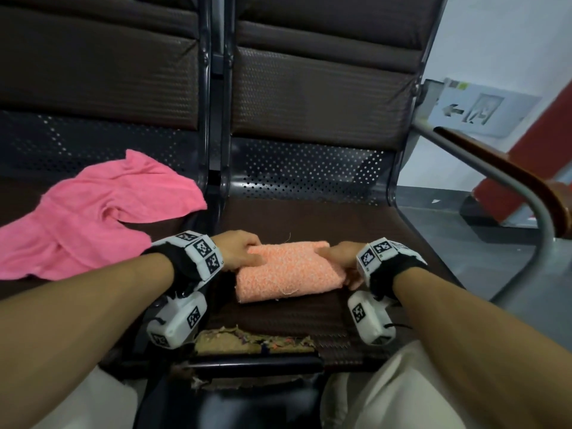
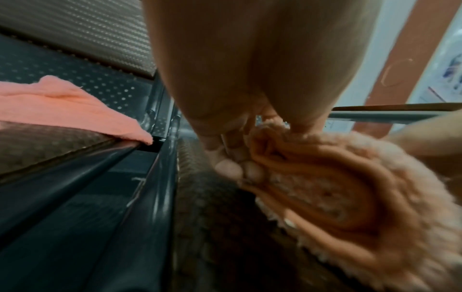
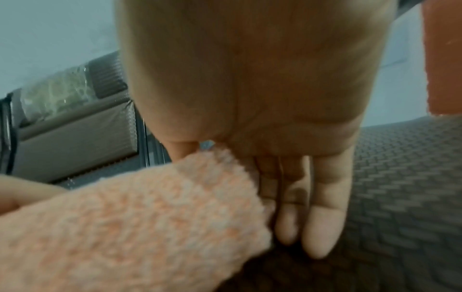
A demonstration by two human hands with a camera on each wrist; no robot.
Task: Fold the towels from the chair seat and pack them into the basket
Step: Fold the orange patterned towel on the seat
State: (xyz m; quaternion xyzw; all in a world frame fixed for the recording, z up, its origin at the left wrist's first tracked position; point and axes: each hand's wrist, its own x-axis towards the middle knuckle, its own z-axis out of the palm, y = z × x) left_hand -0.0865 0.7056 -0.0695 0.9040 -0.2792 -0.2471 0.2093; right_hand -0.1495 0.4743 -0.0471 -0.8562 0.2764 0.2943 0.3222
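Two towels are seen: one orange towel, folded, and one pink towel, unfolded. Two seats are counted, two hands, and one armrest.

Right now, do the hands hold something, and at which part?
Yes. Both hold the folded orange towel by its ends: the left hand grips the left end, the right hand the right end.
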